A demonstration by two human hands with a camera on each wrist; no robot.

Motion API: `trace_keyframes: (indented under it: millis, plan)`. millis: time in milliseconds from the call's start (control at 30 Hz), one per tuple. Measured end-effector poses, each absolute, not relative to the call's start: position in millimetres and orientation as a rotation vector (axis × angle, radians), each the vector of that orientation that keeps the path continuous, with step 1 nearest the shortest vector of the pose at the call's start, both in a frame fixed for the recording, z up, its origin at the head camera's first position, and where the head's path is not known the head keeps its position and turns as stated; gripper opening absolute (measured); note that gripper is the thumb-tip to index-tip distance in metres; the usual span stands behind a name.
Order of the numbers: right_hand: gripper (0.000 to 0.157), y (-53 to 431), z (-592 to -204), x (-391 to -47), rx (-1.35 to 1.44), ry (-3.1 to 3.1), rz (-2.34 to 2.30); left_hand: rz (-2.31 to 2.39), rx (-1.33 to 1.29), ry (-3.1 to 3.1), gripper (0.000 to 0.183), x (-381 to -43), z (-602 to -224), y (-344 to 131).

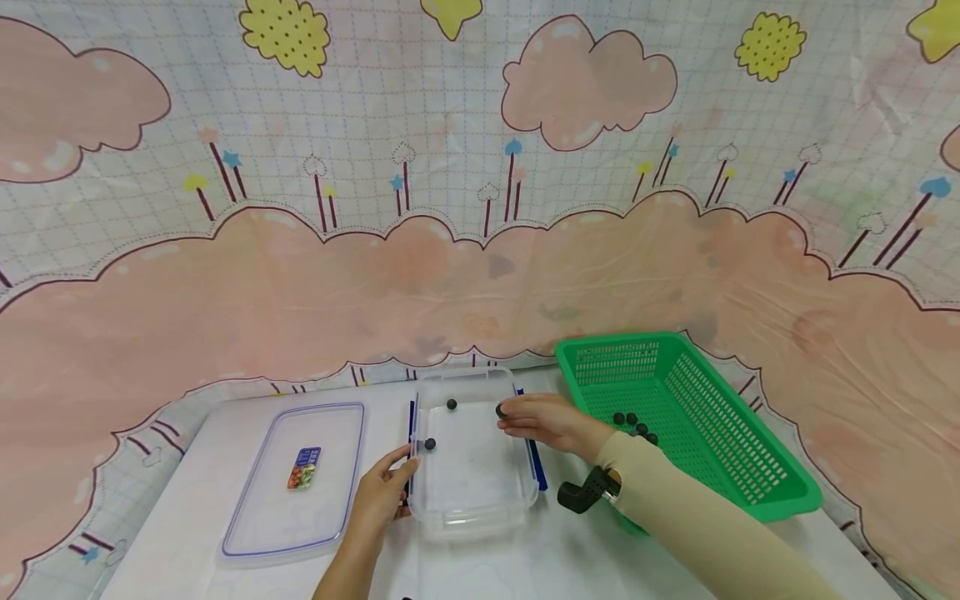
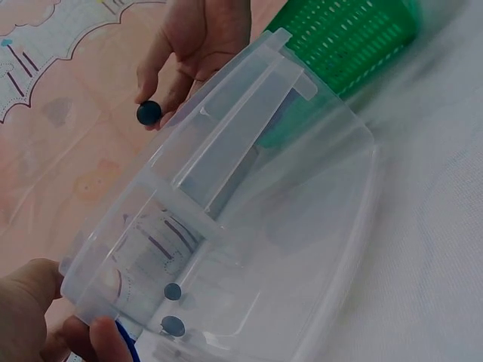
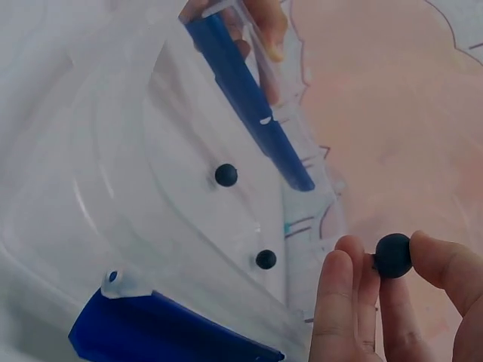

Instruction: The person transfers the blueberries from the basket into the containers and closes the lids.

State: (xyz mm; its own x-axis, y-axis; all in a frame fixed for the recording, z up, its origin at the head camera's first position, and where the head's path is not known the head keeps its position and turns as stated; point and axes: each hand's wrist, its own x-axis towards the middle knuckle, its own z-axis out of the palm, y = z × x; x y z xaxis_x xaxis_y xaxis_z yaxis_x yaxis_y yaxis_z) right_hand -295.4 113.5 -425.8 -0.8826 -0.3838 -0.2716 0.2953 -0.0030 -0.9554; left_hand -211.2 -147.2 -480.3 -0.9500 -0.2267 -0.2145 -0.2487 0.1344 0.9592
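A clear plastic container [image 1: 474, 518] with blue side clips stands in the middle of the table. My left hand [image 1: 381, 490] holds its left side, thumb at the rim and fingers lower down the outside. Over the container's right side, my right hand [image 1: 551, 423] pinches a small dark ball [image 3: 393, 256] between thumb and fingertips. Two similar balls lie on the container's floor, a far ball [image 1: 452, 404] and a nearer ball [image 1: 430, 444] by the left wall. Several more dark balls [image 1: 632, 418] sit in the green basket [image 1: 783, 505] to the right, partly hidden by my right forearm.
A clear lid [image 1: 258, 521] with a blue seal lies flat on the white table [image 1: 180, 500] at the left, bearing a colourful label [image 1: 303, 468]. A blue clip [image 3: 162, 324] sticks out from the container's right side. Behind the table hangs a printed cloth [image 1: 450, 292].
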Motion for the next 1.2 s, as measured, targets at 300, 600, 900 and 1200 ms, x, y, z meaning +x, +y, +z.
trace_keyframes:
  millis: [300, 600, 900, 1200]
  plan:
    - [0.036, 98.2, -424.3, -299.2, -0.062, 1.825, -1.939, 2.006, -0.505, 2.351, 0.046, -212.5, -481.5, -146.0]
    - [0.034, 80.6, -424.5, -307.2, -0.018, 1.858, -1.934, 2.001, -0.510, 2.357, 0.046, -212.3, -481.3, -146.9]
    - [0.031, 57.8, -432.8, -314.1, 0.055, 1.861, -1.895, 1.995, -0.500, 2.355, 0.046, -211.5, -482.7, -146.0]
    - [0.033, 47.6, -441.3, -322.1, 0.101, 1.866, -1.892, 1.995, -0.495, 2.353, 0.044, -210.9, -479.6, -146.4]
